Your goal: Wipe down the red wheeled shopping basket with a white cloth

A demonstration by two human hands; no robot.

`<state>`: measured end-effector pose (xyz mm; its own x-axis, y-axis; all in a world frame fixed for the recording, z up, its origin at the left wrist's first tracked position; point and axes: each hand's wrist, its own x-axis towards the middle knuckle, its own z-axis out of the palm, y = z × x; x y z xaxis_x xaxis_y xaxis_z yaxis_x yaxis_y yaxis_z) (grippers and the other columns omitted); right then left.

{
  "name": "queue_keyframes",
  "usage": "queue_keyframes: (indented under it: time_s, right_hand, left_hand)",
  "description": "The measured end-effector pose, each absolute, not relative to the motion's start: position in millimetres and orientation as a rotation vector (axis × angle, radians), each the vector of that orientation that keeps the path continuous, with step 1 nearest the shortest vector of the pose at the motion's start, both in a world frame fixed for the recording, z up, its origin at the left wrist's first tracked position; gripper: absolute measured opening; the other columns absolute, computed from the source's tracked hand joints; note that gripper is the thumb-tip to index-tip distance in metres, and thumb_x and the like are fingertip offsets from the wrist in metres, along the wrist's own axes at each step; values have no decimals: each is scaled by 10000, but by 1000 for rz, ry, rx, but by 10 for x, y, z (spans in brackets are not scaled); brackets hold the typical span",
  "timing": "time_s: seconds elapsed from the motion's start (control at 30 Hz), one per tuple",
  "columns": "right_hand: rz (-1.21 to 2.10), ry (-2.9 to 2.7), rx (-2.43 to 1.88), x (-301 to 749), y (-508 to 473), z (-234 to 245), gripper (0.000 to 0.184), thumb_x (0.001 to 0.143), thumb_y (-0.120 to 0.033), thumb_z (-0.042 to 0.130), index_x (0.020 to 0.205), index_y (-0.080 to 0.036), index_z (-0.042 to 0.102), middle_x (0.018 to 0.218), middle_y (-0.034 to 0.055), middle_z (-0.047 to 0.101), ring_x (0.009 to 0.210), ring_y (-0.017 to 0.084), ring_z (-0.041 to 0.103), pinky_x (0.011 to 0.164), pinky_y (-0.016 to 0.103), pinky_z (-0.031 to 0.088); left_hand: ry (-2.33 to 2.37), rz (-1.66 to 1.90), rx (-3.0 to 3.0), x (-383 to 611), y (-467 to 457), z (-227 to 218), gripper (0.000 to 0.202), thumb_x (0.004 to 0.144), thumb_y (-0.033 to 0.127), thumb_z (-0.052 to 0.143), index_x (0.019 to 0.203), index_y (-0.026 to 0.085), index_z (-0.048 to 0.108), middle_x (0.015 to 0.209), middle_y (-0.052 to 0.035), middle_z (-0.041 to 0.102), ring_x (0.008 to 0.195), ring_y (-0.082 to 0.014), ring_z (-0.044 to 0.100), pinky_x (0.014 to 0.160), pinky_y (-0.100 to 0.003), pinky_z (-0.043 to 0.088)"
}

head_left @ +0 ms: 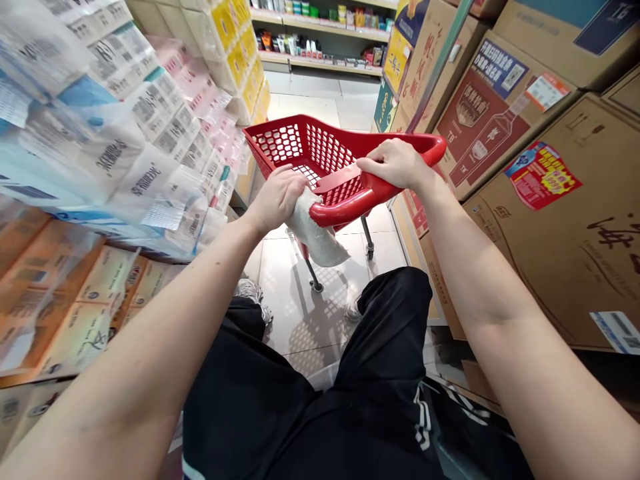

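Note:
A red plastic shopping cart with a perforated basket stands in front of me on wheeled metal legs. My left hand is closed on a white cloth at the near left corner of the cart's rim. The cloth's lower end hangs down below the handle. My right hand is wrapped over the right part of the red handle, fingers curled toward the basket. No goods show in the visible part of the basket.
Wrapped paper packs are stacked high on the left, above orange packs. Cardboard boxes rise close on the right. Shelves with small bottles and tubes cross the far end of the tiled floor.

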<state>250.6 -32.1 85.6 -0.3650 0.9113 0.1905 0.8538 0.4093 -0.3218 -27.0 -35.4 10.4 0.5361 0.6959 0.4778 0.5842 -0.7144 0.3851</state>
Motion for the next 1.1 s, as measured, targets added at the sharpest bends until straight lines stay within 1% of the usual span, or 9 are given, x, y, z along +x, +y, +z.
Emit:
queue_keyframes:
  time_s: [0.1, 0.2, 0.37, 0.57, 0.67, 0.73, 0.8, 0.93, 1.1]
  right_hand:
    - [200, -2307, -1533, 2477, -284, 834, 374, 887, -475, 490, 706, -186, 644, 571, 39, 500, 681, 201, 529, 698, 385, 425]
    - [188, -2260, -1572, 2452, -272, 817, 355, 883, -452, 505, 693, -187, 645, 545, 42, 488, 677, 210, 532, 672, 381, 425]
    - [198, -2206, -1597, 2488, -301, 798, 299, 876, -387, 525, 701, -186, 659, 559, 34, 495, 676, 207, 542, 652, 379, 407]
    - [231, -2225, -1541, 2607, -304, 781, 283, 853, -387, 551, 697, -177, 660, 553, 11, 501, 646, 182, 522, 649, 379, 399]
    - [257, -2246, -1538, 2642, -320, 793, 311, 857, -422, 553, 673, -189, 646, 548, 13, 507, 650, 183, 517, 649, 379, 408]
    - [276, -2257, -1546, 2661, -329, 802, 327, 862, -442, 552, 662, -198, 639, 545, 10, 501, 653, 183, 511, 649, 377, 413]
    - [303, -2260, -1539, 2678, -329, 807, 330, 861, -447, 562, 653, -201, 634, 544, 1, 484, 646, 177, 500, 652, 375, 413]
    - [324, -2269, -1531, 2687, -324, 811, 305, 855, -434, 588, 685, -189, 652, 551, -20, 455, 634, 161, 474, 645, 362, 394]
    - [264, -2309, -1527, 2663, -338, 819, 316, 885, -404, 551, 725, -167, 684, 543, -22, 439, 618, 144, 450, 609, 334, 350]
  left_hand:
    - [1145, 1009, 2503, -255, -401, 72, 601, 987, 543, 110, 834, 221, 594, 864, -78, 628, 911, -227, 569, 920, -415, 442]
    - [1175, 1059, 2432, -226, -499, 74, 593, 985, 556, 145, 875, 227, 625, 876, -85, 630, 947, -248, 569, 923, -437, 435]
    - [1130, 1012, 2437, -168, -610, 141, 534, 986, 517, 202, 833, 210, 611, 884, -77, 646, 919, -233, 564, 910, -411, 440]
    - [1029, 644, 2489, -45, -602, 388, 457, 948, 484, 308, 741, 208, 607, 821, -59, 667, 816, -218, 595, 785, -362, 455]
    - [1029, 370, 2438, 64, -584, 538, 394, 926, 494, 392, 762, 220, 622, 823, -38, 686, 753, -208, 609, 700, -333, 442]
    - [1035, 315, 2410, 129, -547, 558, 369, 933, 497, 409, 803, 224, 620, 835, -34, 691, 731, -201, 609, 669, -319, 432]
    - [1088, 429, 2421, 156, -463, 480, 366, 952, 491, 388, 816, 222, 597, 814, -39, 678, 721, -196, 596, 668, -319, 428]
    - [1384, 947, 2383, 58, -234, 181, 387, 996, 456, 284, 831, 226, 547, 746, -50, 612, 770, -203, 557, 749, -344, 429]
    - [1402, 1138, 2403, -44, -426, 68, 374, 990, 436, 308, 881, 219, 593, 927, -75, 626, 998, -232, 526, 956, -398, 403]
